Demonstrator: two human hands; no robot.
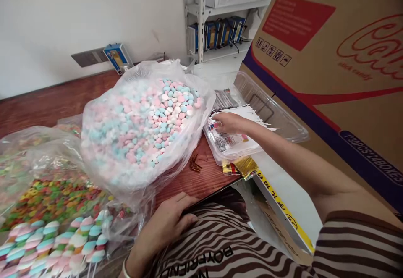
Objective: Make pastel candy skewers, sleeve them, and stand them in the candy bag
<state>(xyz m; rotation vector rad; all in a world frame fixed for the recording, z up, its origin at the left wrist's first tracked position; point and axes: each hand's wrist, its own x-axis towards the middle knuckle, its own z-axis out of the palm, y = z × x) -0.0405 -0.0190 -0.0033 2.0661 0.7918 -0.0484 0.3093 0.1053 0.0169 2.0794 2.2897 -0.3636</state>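
Observation:
My right hand (pixel 231 123) reaches into a clear plastic tray (pixel 302 134) at the right, its fingers bent down onto printed wrappers (pixel 225 142). What its fingertips grip, if anything, is hidden. White sticks (pixel 252 114) lie in the tray beside this hand. At the table's front edge rests my left hand (pixel 176 217), empty, with its fingers stretched out. Behind it, a large clear bag (pixel 201 89) holds pink, blue and white marshmallows (pixel 170 118). Marshmallow skewers (pixel 63 244) with green and orange pieces lie at the lower left.
A bag of colourful ring-shaped candies (pixel 63 198) lies at the left. Brown twist-like pieces (pixel 195 163) and gold packets (pixel 242 167) are near the table edge. A big cardboard box (pixel 321 76) stands at the right. Shelving (pixel 201 22) stands behind.

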